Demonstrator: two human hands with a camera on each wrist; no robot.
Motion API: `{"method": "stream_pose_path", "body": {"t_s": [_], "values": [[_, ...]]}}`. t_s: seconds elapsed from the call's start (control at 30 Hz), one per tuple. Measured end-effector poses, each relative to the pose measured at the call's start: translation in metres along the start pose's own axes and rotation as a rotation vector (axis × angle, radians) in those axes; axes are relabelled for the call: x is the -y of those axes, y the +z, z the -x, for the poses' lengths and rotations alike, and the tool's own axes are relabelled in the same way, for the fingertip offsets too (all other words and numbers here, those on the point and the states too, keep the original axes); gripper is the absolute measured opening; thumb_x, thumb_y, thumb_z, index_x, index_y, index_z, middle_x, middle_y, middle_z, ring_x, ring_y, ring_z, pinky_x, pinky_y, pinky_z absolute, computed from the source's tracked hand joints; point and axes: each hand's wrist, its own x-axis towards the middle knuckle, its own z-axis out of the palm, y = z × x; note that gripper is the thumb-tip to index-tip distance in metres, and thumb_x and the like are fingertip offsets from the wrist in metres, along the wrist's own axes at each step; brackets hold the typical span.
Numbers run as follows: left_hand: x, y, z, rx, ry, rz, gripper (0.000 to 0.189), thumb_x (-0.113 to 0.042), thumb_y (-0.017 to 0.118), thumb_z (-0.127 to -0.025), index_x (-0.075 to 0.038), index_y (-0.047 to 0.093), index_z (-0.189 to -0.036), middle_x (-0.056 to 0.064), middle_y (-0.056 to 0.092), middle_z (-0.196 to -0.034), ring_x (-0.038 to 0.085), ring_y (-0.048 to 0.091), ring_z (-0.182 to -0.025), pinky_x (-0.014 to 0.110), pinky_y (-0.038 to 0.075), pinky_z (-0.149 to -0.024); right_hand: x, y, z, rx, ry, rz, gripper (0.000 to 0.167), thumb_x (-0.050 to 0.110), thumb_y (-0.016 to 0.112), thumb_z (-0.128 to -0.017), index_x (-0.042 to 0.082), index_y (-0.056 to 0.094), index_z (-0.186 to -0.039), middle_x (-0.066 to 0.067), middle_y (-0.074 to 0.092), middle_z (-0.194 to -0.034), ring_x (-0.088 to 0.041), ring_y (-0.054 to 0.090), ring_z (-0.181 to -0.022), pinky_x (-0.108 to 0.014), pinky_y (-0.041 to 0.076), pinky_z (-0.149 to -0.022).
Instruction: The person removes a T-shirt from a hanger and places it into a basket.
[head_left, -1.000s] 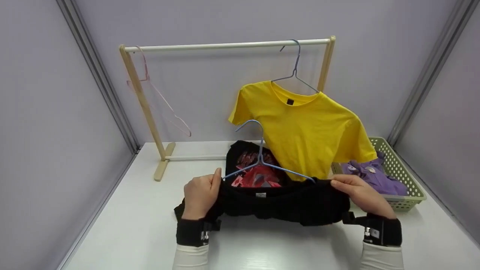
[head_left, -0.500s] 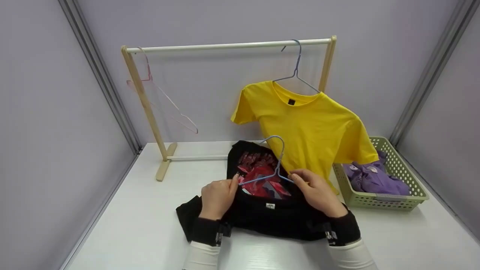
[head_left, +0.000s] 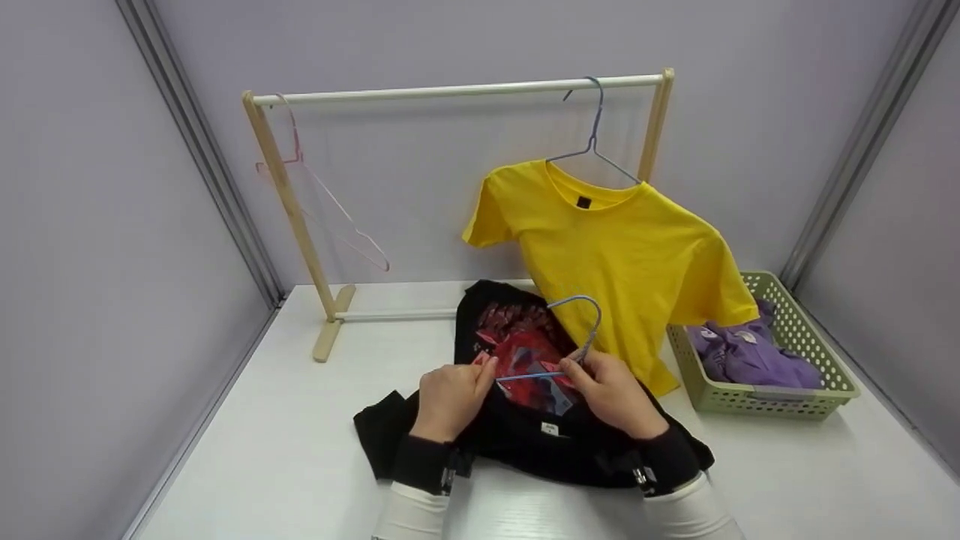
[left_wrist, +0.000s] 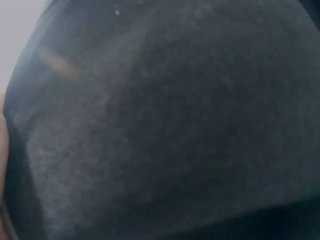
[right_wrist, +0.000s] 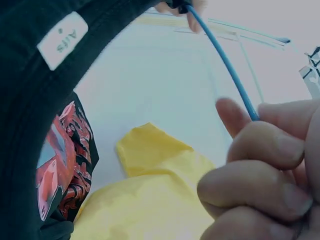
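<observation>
A black T-shirt with a red print and a white neck label lies spread toward me on the white table. At the left of its neckline, my left hand pinches the cloth, where one arm of a blue wire hanger ends. My right hand grips that hanger near the base of its hook, above the neck opening. The hanger leans right. In the right wrist view the hanger's wire runs from my curled fingers to the collar. Dark cloth fills the left wrist view.
A wooden rack with a white rail stands behind. From it hang a yellow T-shirt on a hanger at right and a bare pink hanger at left. A green basket with purple clothing sits at right.
My right hand has let go of the T-shirt's right shoulder and moved left onto the hanger. The hanger's hook has tipped right and down. The right shoulder cloth has dropped.
</observation>
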Motion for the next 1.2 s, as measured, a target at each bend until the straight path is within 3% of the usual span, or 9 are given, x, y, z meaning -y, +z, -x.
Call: {"method": "stream_pose_path", "body": {"t_s": [0.17,0.5,0.63,0.8,0.93,1.07,1.2], "values": [[0.001,0.001,0.0,-0.002,-0.001,0.002,0.056,-0.036,0.067,-0.097,-0.016,0.043,-0.05,0.006,0.05,-0.043,0.027,0.057,-0.042,0.037,0.036,-0.037,0.0,-0.005,0.0,0.05,0.008,0.02,0.029,0.021,0.063,-0.104,0.006,0.063,-0.079,0.007,0.044,-0.065,-0.005,0.043,-0.06,-0.021,0.036,-0.061],[0.006,0.005,-0.002,-0.082,0.034,-0.012,0.055,-0.034,0.068,-0.097,-0.015,0.047,-0.049,0.006,0.054,-0.045,0.027,0.056,-0.042,0.037,0.039,-0.039,0.001,-0.013,-0.003,0.105,0.004,-0.014,0.032,0.022,0.061,-0.105,0.005,0.062,-0.078,0.006,0.046,-0.067,-0.003,0.043,-0.06,-0.021,0.036,-0.06],[0.014,0.002,0.0,-0.048,-0.024,0.077,0.063,-0.042,0.054,-0.106,-0.014,0.04,-0.051,0.006,0.05,-0.048,0.025,0.057,-0.047,0.037,0.041,-0.043,0.0,-0.018,-0.001,0.094,0.013,-0.02,0.037,0.02,0.063,-0.104,0.004,0.057,-0.07,0.007,0.043,-0.064,-0.002,0.039,-0.057,-0.02,0.032,-0.058],[0.023,-0.003,0.0,-0.034,-0.101,0.208,0.057,-0.029,0.062,-0.103,-0.011,0.041,-0.053,0.009,0.053,-0.053,0.027,0.059,-0.053,0.039,0.044,-0.048,-0.004,-0.027,0.001,0.104,0.016,-0.045,0.042,0.02,0.063,-0.104,0.004,0.051,-0.066,0.007,0.037,-0.06,-0.001,0.032,-0.053,-0.019,0.026,-0.055],[0.028,-0.003,-0.001,-0.088,-0.118,0.242,0.049,-0.02,0.066,-0.099,-0.009,0.047,-0.055,0.008,0.06,-0.059,0.027,0.062,-0.059,0.04,0.049,-0.055,-0.005,-0.032,0.002,0.16,0.028,-0.027,0.039,0.026,0.063,-0.104,0.003,0.059,-0.073,0.009,0.035,-0.063,0.0,0.03,-0.055,-0.019,0.026,-0.057],[0.033,0.0,-0.001,-0.184,-0.105,0.283,0.048,-0.015,0.068,-0.097,-0.007,0.045,-0.056,0.006,0.051,-0.057,0.019,0.044,-0.051,0.036,0.043,-0.051,-0.005,-0.038,0.003,0.188,0.019,-0.006,0.027,0.026,0.064,-0.103,0.008,0.075,-0.087,0.008,0.045,-0.068,-0.001,0.035,-0.062,-0.021,0.031,-0.062],[0.037,0.004,-0.002,-0.279,-0.098,0.308,0.047,-0.011,0.069,-0.096,-0.008,0.041,-0.057,0.004,0.04,-0.057,0.009,0.027,-0.054,0.031,0.033,-0.048,-0.006,-0.045,0.002,0.172,0.003,0.004,0.022,0.023,0.063,-0.103,0.01,0.079,-0.097,0.006,0.057,-0.075,-0.002,0.043,-0.067,-0.021,0.037,-0.066]]}}
